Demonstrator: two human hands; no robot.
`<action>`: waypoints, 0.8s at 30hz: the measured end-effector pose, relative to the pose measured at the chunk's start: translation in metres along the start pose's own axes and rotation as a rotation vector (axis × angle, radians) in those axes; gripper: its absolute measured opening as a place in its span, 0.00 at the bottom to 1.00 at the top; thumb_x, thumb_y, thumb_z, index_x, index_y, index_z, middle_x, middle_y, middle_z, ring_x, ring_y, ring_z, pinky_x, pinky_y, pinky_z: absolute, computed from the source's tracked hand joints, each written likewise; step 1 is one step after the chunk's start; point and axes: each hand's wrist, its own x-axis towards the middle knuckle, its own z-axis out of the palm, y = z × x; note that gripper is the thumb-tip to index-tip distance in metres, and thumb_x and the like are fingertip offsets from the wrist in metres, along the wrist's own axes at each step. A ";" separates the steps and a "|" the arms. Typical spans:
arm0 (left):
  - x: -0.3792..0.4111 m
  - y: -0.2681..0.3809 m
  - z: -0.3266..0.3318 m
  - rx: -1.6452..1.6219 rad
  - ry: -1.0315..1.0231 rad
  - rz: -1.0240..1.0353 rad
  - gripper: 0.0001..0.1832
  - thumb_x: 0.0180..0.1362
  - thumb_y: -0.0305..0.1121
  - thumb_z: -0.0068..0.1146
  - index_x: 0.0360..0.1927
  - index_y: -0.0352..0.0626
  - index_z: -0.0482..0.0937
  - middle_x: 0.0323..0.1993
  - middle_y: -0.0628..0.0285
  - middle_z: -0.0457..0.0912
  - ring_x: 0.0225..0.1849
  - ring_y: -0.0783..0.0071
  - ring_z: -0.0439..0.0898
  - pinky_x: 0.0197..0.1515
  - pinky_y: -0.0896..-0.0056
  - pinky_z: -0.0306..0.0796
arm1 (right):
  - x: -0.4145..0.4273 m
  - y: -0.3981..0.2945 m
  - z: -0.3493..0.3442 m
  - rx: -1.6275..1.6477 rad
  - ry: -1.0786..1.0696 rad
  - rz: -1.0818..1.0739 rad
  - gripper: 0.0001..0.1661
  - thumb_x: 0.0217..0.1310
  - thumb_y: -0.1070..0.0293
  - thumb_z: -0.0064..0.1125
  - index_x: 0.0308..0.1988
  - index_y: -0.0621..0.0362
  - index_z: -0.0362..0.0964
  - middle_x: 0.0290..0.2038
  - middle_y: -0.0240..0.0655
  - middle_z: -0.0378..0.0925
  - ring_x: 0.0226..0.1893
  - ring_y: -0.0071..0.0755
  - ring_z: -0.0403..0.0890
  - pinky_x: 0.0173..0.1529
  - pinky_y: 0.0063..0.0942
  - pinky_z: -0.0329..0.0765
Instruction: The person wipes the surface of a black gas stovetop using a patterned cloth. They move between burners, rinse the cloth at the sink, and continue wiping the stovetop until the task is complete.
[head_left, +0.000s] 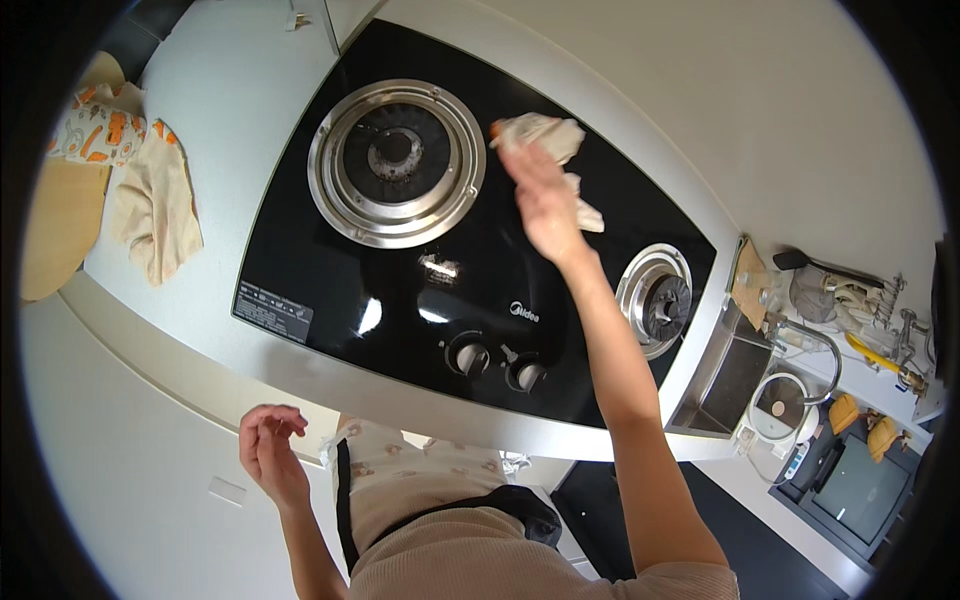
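Note:
A crumpled cream cloth (551, 139) lies on the black glass top of a Midea gas cooktop (330, 262), between the two burners. My right hand (546, 199) presses on it with fingers extended, slightly blurred, and hides part of the fabric. To the left of that hand is the large steel-ringed burner (397, 154); the other burner (666, 304) sits lower right, past my forearm. My left hand (274, 454) hangs in front of the counter edge, holding nothing, its fingers loosely bent. Two control knobs (472, 358) are at the cooktop's front.
On the left counter, a patterned cloth roll (105, 135) has a loose beige end (157, 210), near a round wooden board (64, 217). To the right are a steel sink (724, 375), a curved faucet (832, 360), a lidded pot (778, 409) and a utensil rack (847, 300).

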 end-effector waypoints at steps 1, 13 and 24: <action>0.000 -0.002 0.004 -0.012 -0.018 -0.007 0.12 0.69 0.34 0.39 0.42 0.36 0.72 0.34 0.54 0.80 0.32 0.70 0.76 0.34 0.73 0.68 | -0.014 -0.010 -0.001 0.018 -0.056 -0.097 0.36 0.44 0.85 0.49 0.57 0.54 0.70 0.63 0.40 0.66 0.65 0.51 0.64 0.69 0.48 0.58; -0.023 -0.008 0.066 -0.029 -0.243 -0.010 0.13 0.69 0.32 0.38 0.44 0.34 0.73 0.35 0.53 0.81 0.33 0.70 0.77 0.36 0.73 0.70 | -0.343 -0.038 -0.111 -0.027 -0.187 0.237 0.28 0.45 0.87 0.49 0.45 0.52 0.79 0.54 0.38 0.76 0.61 0.46 0.70 0.66 0.44 0.63; -0.036 -0.010 0.087 0.050 -0.318 -0.008 0.11 0.66 0.23 0.37 0.43 0.34 0.74 0.37 0.56 0.81 0.35 0.74 0.77 0.39 0.73 0.71 | -0.387 -0.010 -0.239 -0.075 0.552 0.784 0.28 0.61 0.85 0.41 0.59 0.59 0.70 0.34 0.32 0.77 0.26 0.18 0.75 0.28 0.17 0.77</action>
